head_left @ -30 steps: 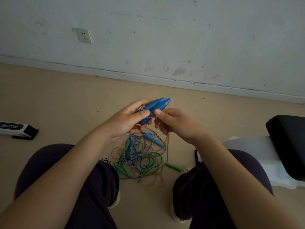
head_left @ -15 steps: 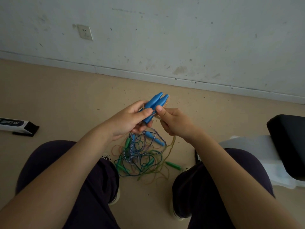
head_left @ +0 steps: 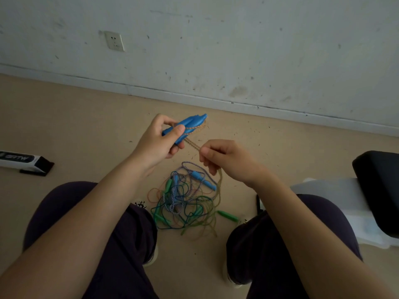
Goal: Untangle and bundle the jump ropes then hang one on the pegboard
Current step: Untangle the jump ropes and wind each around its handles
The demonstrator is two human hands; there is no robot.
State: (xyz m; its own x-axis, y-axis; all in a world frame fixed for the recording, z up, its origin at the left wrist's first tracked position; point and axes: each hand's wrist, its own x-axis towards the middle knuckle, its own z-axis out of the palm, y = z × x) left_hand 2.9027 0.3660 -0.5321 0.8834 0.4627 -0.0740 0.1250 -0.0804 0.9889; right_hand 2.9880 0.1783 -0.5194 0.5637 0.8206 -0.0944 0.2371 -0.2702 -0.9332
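Jump rope's tan cord (head_left: 192, 143) now stretched: right hand (head_left: 224, 159) pinching it has pulled away from blue handles (head_left: 187, 125) gripped in left hand (head_left: 159, 141). Looks like wrapping is underway; other ropes stay in the tangle (head_left: 185, 201) on the floor below the handles.

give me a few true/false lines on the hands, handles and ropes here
1. The left hand holds two blue handles. True.
2. The right hand is empty. False: it pinches the orange cord that runs up to the handles.
3. A tangle of ropes lies on the floor between the legs. True.
4. A green handle is in the right hand. False: it lies on the floor at the tangle's edge.
5. A wall socket is on the wall. True.
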